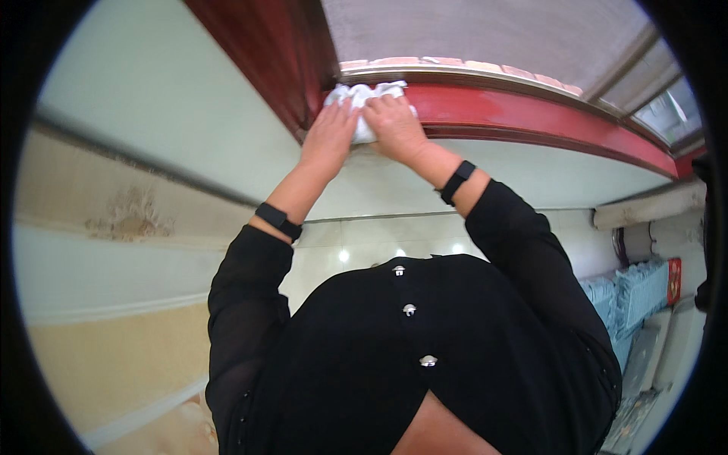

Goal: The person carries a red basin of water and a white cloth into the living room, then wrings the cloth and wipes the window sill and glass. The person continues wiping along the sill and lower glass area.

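A white cloth (364,129) lies bunched on the red window sill (489,105), tight in the corner where the sill meets the dark red side frame (267,51). My left hand (330,133) presses flat on the cloth's left part, fingers pointing up towards the glass. With bent fingers, my right hand (395,125) grips the right part of the cloth. The two hands are side by side, nearly touching at the fingertips. Part of the cloth is hidden beneath them.
Beyond the sill is the window pane (466,28), with a row of bricks (443,61) outside. Below the sill runs a pale wall (398,176) down to a shiny tiled floor (369,239). Light blue ruffled fabric (640,296) covers something at the right. A stained wall patch (133,219) shows at left.
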`<state>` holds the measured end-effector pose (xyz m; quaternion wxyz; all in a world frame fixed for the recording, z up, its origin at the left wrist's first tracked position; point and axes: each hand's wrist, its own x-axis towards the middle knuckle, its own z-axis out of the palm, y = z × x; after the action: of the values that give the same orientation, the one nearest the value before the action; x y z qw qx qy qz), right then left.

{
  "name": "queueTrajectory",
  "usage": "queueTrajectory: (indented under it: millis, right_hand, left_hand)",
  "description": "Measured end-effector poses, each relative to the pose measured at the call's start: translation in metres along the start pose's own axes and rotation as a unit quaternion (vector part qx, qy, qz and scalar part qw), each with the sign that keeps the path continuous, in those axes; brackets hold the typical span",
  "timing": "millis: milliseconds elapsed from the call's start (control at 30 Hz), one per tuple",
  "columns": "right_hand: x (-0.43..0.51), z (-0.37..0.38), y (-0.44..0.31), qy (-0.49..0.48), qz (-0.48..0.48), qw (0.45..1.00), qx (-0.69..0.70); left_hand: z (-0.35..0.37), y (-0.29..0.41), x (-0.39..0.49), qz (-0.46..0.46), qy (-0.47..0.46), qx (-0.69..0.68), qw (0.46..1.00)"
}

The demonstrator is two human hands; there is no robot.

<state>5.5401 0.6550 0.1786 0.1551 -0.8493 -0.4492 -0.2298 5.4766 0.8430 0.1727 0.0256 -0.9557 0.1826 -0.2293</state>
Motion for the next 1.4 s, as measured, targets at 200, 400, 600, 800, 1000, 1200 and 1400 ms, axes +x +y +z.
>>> queueTrajectory:
  millis: [200, 400, 600, 800, 1000, 1200, 1400]
  right_hand:
    - [-0.010, 0.002, 0.006, 0.028, -0.019, 0.999, -0.034]
    - [-0.039, -0.025, 0.039, -0.007, 0.009, 1.000, -0.012]
    - [-0.067, -0.049, 0.070, -0.016, 0.040, 0.999, -0.002]
    - [-0.096, -0.068, 0.106, -0.004, 0.063, 0.998, 0.030]
    - [-0.122, -0.084, 0.137, 0.013, 0.058, 0.998, 0.029]
    - [-0.140, -0.100, 0.165, 0.026, 0.054, 0.996, 0.072]
    - [-0.148, -0.125, 0.201, 0.006, 0.093, 0.985, 0.144]
  left_hand:
    - [-0.001, -0.001, 0.006, 0.022, 0.004, 0.044, 0.999]
    - [0.019, 0.022, 0.026, 0.034, 0.035, -0.047, 0.998]
    - [0.034, 0.060, 0.058, 0.033, 0.002, -0.078, 0.996]
    - [0.037, 0.097, 0.090, 0.051, -0.003, -0.126, 0.991]
    - [0.040, 0.130, 0.114, 0.073, 0.033, -0.182, 0.980]
    - [0.042, 0.158, 0.136, 0.083, 0.063, -0.207, 0.973]
    - [0.046, 0.178, 0.162, 0.064, 0.062, -0.307, 0.947]
